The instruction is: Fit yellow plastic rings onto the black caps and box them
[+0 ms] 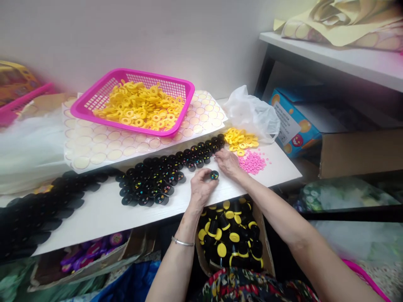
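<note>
My left hand (200, 187) grips a small black cup (214, 175) between thumb and fingers, with coloured bits showing in its open top. Just beyond it, my right hand (228, 162) has its fingers drawn together at the near side of the cup rows; whatever they hold is too small to make out. Many filled black cups (154, 178) stand packed on the white table (103, 209). Right of my right hand lie a scatter of small pink pieces (252, 162) and a heap of yellow ring-shaped lids (239, 140).
A pink basket (185, 109) of yellow lids stands on a printed sheet (204, 110). Behind the lid heap is a clear plastic bag (255, 111). Under the table edge, a carton (267, 251) holds yellow-capped black containers. A blue box (288, 121) sits at right; blurred black cups (34, 214) stand left.
</note>
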`<state>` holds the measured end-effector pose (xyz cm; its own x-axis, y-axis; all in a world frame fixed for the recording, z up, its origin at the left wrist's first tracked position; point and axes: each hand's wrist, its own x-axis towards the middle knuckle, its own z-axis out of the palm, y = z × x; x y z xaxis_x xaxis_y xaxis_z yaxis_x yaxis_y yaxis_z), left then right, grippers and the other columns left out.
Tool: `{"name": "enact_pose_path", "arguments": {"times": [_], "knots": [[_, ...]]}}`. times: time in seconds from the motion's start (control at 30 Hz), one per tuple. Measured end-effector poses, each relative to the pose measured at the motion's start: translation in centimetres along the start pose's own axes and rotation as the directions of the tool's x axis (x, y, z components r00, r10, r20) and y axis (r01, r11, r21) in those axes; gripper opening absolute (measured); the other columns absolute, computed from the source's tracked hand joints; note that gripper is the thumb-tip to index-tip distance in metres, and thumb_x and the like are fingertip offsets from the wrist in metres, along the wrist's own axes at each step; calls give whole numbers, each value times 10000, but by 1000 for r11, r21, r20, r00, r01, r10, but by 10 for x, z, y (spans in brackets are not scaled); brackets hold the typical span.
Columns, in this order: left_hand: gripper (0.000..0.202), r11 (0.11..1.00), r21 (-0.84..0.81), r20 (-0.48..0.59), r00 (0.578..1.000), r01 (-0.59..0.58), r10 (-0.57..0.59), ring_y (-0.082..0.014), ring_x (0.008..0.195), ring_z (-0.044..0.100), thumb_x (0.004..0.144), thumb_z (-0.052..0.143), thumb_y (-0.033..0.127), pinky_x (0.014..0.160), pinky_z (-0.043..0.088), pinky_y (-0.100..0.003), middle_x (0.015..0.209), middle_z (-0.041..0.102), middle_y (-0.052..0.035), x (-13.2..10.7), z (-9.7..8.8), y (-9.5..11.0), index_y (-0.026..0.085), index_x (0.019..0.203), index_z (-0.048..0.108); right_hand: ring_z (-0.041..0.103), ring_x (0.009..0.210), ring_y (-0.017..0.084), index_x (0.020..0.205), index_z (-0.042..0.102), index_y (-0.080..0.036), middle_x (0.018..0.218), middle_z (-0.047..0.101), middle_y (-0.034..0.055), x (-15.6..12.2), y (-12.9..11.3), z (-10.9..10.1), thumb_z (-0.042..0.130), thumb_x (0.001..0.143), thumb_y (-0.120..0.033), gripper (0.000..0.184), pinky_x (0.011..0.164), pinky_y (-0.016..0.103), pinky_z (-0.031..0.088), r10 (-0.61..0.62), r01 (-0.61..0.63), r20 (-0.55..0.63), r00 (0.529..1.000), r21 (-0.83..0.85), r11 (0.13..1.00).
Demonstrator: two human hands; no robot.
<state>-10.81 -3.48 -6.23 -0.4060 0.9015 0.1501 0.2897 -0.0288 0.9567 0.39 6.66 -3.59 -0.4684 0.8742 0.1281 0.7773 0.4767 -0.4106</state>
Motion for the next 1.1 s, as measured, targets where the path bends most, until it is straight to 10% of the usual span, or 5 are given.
{"name": "enact_pose_path", "arguments": {"times": [0.43,0.6,0.77,0.93,1.1], "knots": [[262,987,56,0,988,-152,152,-149,770,566,558,668,150,756,490,-299,801,616,-12,2,-1,-5,184,817,654,562,811,168,910,612,-195,936,620,60,12,-10,11,327,887,-214,287,628,256,323,-2,9,49,999,-144,989],[261,990,58,3,992,-129,129,-153,779,568,555,677,139,765,486,-298,807,617,-14,2,-1,-1,183,811,652,546,744,157,813,608,-169,801,621,43,6,-6,6,392,822,-201,218,635,251,354,4,-3,-4,1000,165,986],[258,993,62,2,995,-104,104,-155,781,569,568,685,156,766,483,-295,810,624,-10,2,0,0,187,823,656,529,688,125,710,597,-158,686,580,-1,-13,-6,-14,509,747,-244,128,664,240,398,-70,73,-30,997,645,760],[220,988,88,17,992,-123,122,-157,779,566,597,703,218,754,477,-291,788,624,-6,3,0,-3,194,811,660,514,675,111,741,640,-158,690,548,-5,-35,-13,-29,523,748,-193,121,651,236,392,-231,141,53,972,652,745],[259,991,83,16,995,-100,99,-149,761,575,598,711,268,743,478,-280,824,606,-13,4,0,-4,179,836,658,498,648,105,768,644,-155,668,522,-12,-42,-12,-36,544,742,-186,108,636,234,389,-138,131,-32,990,588,799]]}}
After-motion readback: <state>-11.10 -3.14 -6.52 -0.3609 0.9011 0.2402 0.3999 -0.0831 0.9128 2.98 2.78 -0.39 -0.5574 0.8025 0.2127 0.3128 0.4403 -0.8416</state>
